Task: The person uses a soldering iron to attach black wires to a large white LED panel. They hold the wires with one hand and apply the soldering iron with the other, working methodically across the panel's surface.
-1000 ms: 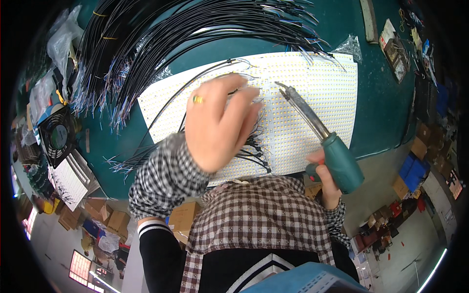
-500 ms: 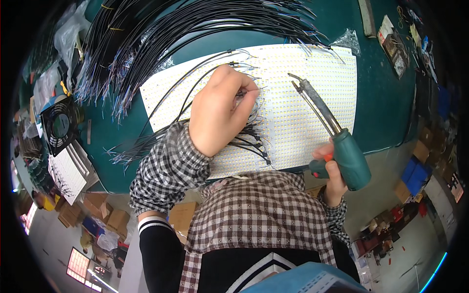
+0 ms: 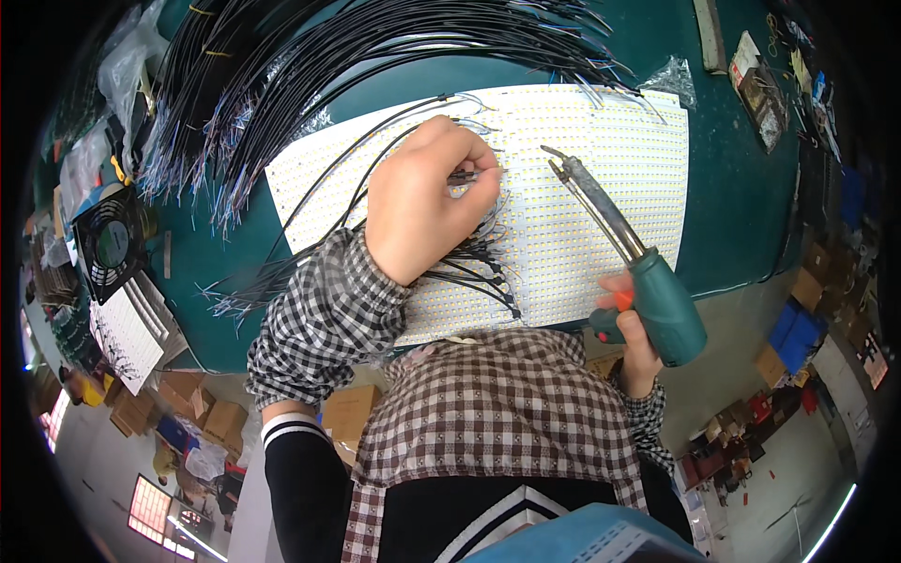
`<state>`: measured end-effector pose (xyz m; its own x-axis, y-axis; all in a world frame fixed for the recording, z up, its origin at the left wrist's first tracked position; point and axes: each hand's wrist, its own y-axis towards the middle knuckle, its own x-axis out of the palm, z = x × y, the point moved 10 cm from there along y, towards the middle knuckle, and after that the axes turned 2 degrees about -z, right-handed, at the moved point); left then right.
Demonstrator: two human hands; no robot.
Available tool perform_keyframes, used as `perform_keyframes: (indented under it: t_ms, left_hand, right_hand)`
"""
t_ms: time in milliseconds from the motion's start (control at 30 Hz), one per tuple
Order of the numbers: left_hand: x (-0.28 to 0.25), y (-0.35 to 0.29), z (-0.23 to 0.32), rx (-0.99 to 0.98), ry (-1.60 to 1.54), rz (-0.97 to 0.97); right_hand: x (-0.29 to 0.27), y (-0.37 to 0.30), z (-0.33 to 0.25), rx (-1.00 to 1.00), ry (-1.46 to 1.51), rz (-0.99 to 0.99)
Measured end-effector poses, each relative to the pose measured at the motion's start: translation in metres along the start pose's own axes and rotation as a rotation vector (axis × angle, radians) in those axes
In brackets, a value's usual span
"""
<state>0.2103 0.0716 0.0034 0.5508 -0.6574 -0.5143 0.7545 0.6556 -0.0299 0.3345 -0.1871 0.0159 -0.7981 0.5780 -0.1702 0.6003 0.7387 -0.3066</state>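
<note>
My left hand [image 3: 418,202] is over the left part of a white LED panel [image 3: 629,141], thumb and forefinger pinched on the end of a thin black cable [image 3: 463,177]. The very tip of that cable is hidden by the fingers. Around the hand, several more black cables [image 3: 479,286] lie with their ends along the middle of the panel. In my right hand [image 3: 638,347] is a green-handled soldering gun [image 3: 668,305], held by its grip with a finger by the red trigger. Its bent metal tip hovers to the right of the left fingertips, apart from them.
Bundles of black cables [image 3: 310,89] with stripped coloured ends spread across the far and left side of the green table [image 3: 741,206]. A black fan [image 3: 113,244] and stacked white panels [image 3: 131,328] sit at the left. A worn box [image 3: 758,89] lies at the far right.
The soldering gun has shifted slightly left in my right hand, its tip closer to my left fingertips. My left hand stays nearly in place, its fingers a little more curled.
</note>
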Motion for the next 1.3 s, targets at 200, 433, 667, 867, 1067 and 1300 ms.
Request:
perform_keyframes:
  t_ms: [200, 433, 667, 867, 1067, 1300]
  left_hand:
    - [0.001, 0.000, 0.001, 0.058, 0.085, 0.037]
    - [0.001, 0.000, 0.002, 0.073, 0.039, 0.021]
    - [0.002, -0.002, 0.006, 0.090, 0.114, 0.000]
    - [0.003, -0.002, 0.007, 0.083, 0.102, -0.001]
    - [0.002, -0.001, 0.005, 0.095, 0.063, 0.034]
    - [0.003, -0.001, 0.005, 0.096, 0.085, 0.021]
  right_hand:
    - [-0.005, -0.006, 0.013, 0.014, 0.039, 0.015]
    - [-0.002, -0.006, 0.014, -0.015, -0.069, -0.043]
    - [0.002, -0.007, 0.011, -0.063, -0.212, -0.080]
    - [0.003, -0.007, 0.009, -0.045, -0.236, -0.078]
    - [0.004, -0.006, 0.011, -0.041, -0.210, -0.066]
    - [0.010, -0.001, -0.002, -0.129, -0.286, -0.104]
